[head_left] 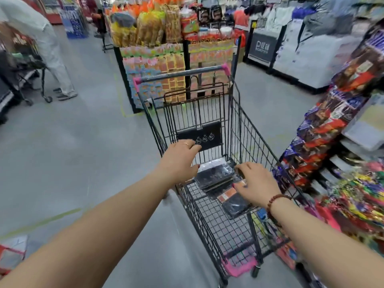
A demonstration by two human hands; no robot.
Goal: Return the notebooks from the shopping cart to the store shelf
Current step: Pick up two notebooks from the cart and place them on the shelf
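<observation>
A black wire shopping cart [247,129] with a grey handle and pink ends stands in the aisle before me. Several dark notebooks in clear wrap [216,176] lie stacked on its basket floor, with an orange-labelled one [228,195] lower in the pile. My left hand [178,161] reaches over the cart's near left rim, fingers relaxed, just above the stack's left edge. My right hand [256,183], with a bead bracelet on its wrist, lies over the right side of the stack; its fingertips touch the wrap. Whether either hand holds a notebook is hidden.
A shelf of packaged goods [324,142] runs along the right, close to the cart. A snack display rack [166,65] stands right behind the cart. At the left a person in light clothes [49,50] stands beside another cart [31,75]. Grey floor spreads to the left.
</observation>
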